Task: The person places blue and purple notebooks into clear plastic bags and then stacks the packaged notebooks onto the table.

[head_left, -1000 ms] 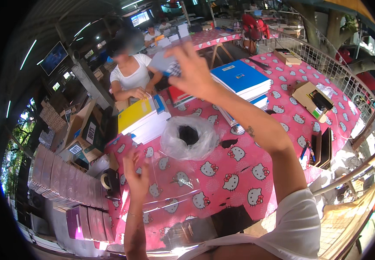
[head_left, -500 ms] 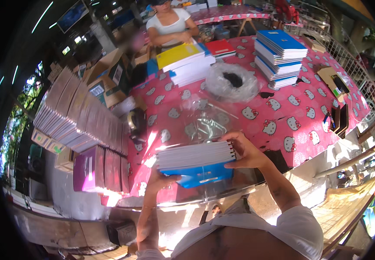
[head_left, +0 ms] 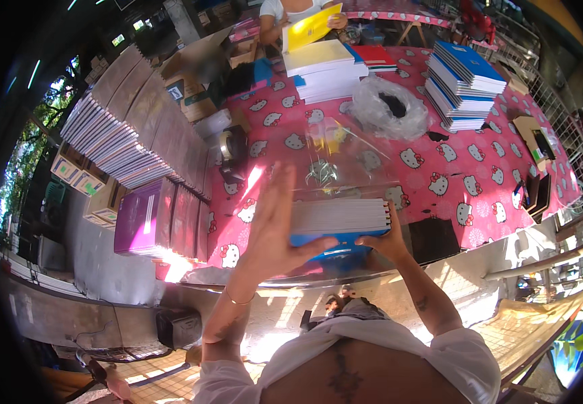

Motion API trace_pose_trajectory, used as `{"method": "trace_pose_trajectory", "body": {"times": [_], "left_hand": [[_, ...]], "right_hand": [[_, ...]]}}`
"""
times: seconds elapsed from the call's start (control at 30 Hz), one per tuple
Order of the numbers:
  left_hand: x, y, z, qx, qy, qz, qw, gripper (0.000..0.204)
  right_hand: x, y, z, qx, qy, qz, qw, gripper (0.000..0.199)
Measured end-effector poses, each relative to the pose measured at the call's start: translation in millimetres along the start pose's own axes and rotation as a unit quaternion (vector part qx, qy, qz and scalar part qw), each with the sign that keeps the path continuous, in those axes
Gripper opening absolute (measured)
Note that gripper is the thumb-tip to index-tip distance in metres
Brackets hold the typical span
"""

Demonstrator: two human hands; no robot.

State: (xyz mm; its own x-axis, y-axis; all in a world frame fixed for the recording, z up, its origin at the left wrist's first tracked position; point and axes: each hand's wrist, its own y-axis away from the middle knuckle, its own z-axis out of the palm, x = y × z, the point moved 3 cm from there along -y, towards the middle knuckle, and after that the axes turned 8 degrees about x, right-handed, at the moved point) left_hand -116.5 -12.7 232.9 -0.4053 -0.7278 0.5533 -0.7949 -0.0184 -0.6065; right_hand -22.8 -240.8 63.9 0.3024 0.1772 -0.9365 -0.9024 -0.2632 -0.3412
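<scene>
"What's holding things up?"
"A desk (head_left: pixel 454 210) under a pink cat-print cover (head_left: pixel 394 176)."
"And on it?"
"Upper right, a tall blue-covered notebook stack (head_left: pixel 463 87); upper centre, a pale-yellow-topped white paper stack (head_left: pixel 328 77), red-covered books (head_left: pixel 375 57) and a ring-shaped clear plastic bundle (head_left: pixel 369 111); left of centre, a black tape dispenser (head_left: pixel 237 153)."

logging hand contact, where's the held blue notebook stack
In the head view, the blue notebook stack is just right of centre at the near edge of the pink table, between left hand and right hand, clear plastic beyond.
</scene>
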Motion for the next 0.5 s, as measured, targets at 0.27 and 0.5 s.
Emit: {"method": "trace_pose_trajectory", "body": {"times": [0.27, 0.5], "left_hand": [[-4, -1, 44, -0.245, -0.267, 0.077, 0.929, 0.075], [-37, -16, 11, -0.103, -0.053, -0.227, 0.967, 0.067]], "right_hand": [[-27, -11, 2, -0.038, 0.003, 0.032, 0.999, 0.096], [22, -41, -72, 0.008, -0.146, 0.132, 0.98, 0.104]]}}
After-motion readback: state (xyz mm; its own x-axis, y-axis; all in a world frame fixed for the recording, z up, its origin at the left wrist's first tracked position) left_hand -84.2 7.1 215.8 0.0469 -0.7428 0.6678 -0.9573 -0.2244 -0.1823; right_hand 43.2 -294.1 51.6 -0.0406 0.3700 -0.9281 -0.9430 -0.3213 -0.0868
